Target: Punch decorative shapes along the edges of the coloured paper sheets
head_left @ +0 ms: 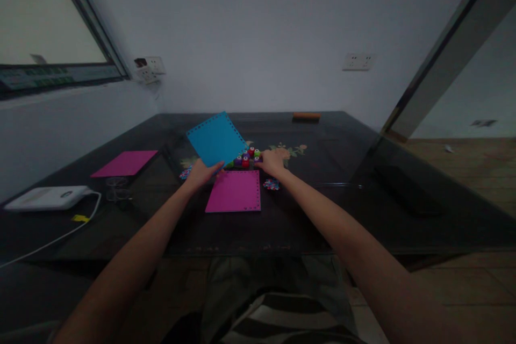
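Above the table, left hand (202,173) holds blue sheet (219,140)

The blue sheet (217,140) and 2 pink sheets (235,191) look matt and papery, the dark tabletop (322,156) glossy.

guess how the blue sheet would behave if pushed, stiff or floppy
Probably fairly stiff: the blue sheet spreads nearly flat from the left hand at its lower edge, with no clear sag. Likely light, since it looks thin and one hand seems to hold it. Pushed edge-on, something that thin might bow.
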